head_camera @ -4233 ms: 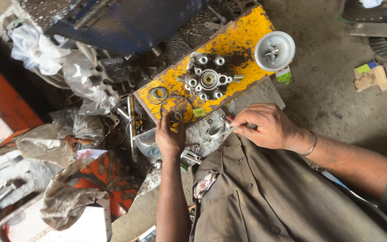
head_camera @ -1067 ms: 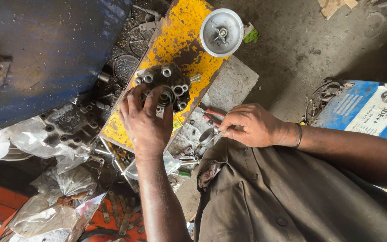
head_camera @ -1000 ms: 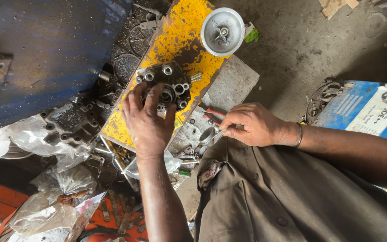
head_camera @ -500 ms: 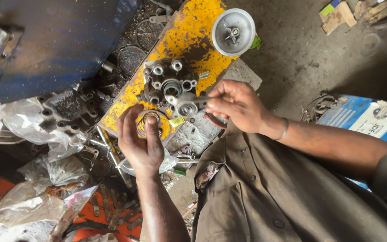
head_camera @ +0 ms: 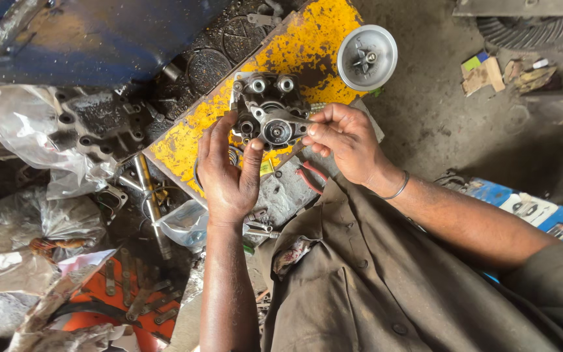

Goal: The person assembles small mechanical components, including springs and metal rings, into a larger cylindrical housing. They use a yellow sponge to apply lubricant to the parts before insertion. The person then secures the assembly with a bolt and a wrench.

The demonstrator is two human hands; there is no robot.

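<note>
Both hands now close in on the metal pump housing (head_camera: 270, 117) on the yellow plate (head_camera: 307, 45)

The right hand (head_camera: 346, 140) has come up off the lower grey casting, fingertips pinching the housing's arm; the left hand (head_camera: 228, 171), fingers half spread, braces its near edge; white round cap (head_camera: 367, 57) lies beyond

Grimy concrete floor (head_camera: 451, 124), daylight
</note>
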